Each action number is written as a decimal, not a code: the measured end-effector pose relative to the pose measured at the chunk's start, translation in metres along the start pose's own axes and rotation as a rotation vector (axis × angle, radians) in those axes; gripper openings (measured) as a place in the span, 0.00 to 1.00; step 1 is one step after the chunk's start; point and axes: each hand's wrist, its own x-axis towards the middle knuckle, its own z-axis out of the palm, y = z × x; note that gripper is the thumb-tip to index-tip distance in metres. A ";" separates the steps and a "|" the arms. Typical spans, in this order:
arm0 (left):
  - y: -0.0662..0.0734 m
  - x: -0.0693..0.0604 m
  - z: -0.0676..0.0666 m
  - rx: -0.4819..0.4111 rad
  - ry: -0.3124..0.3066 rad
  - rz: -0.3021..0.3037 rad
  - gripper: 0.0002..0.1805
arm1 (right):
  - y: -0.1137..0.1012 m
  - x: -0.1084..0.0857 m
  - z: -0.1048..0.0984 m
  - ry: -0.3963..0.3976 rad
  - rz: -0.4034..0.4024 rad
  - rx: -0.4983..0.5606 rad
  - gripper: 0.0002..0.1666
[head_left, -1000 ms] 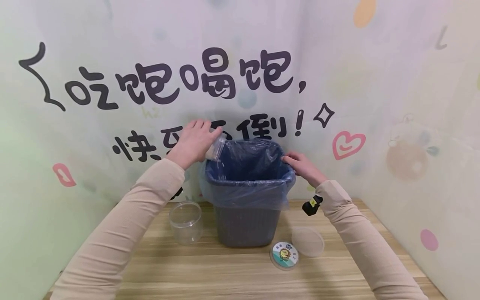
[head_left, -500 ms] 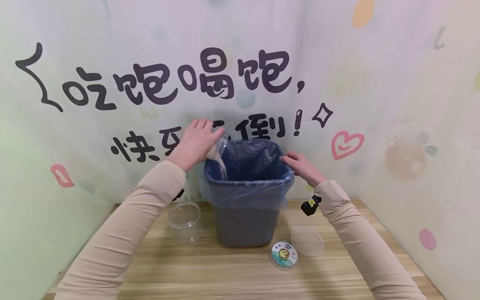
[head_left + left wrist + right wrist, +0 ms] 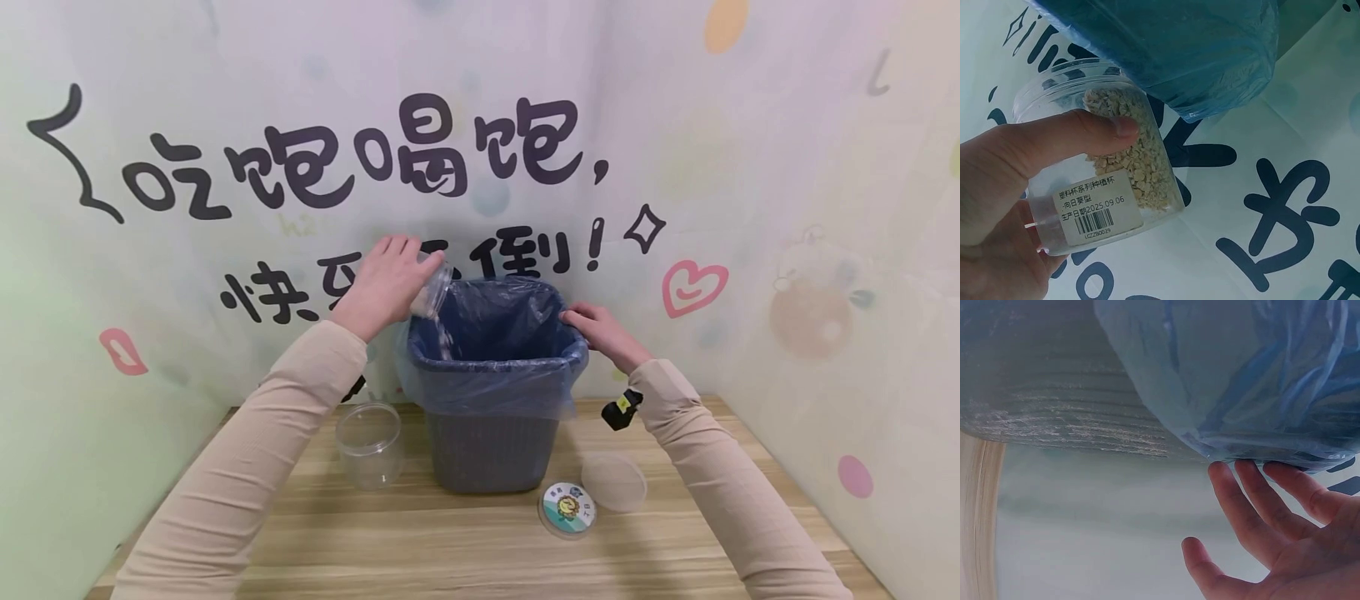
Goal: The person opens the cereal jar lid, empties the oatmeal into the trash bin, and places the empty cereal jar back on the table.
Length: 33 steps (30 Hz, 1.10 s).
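My left hand grips a clear plastic jar, tilted over the left rim of a trash bin. Inside the jar are pale dry flakes, and a thin stream of them falls into the bin. A white printed label with a barcode shows on the jar's side. Lining the bin is a blue plastic bag, folded down over its rim. On the opposite side my right hand holds the bin's right rim. Its fingertips touch the bag from outside; one finger stands apart.
A second clear jar, uncovered, stands on the wooden table left of the bin. At the bin's front right lie a round container lid with a printed picture and a translucent disc. A printed wall rises behind.
The stream of flakes grew heavier half a second ago and is thinner now. The tilted jar has shifted only slightly. The right hand stays on the rim.
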 end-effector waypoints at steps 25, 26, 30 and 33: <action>0.004 0.001 0.001 0.001 0.055 0.022 0.32 | 0.001 0.003 -0.002 -0.003 0.026 0.007 0.23; 0.004 0.002 0.001 0.004 0.062 0.026 0.31 | 0.001 0.003 -0.002 -0.001 0.025 0.006 0.23; 0.005 0.001 0.002 0.001 0.086 0.032 0.31 | 0.000 0.001 0.000 0.002 0.026 0.006 0.23; 0.005 0.001 0.002 0.000 0.094 0.037 0.31 | -0.001 0.001 0.000 -0.001 0.026 0.015 0.23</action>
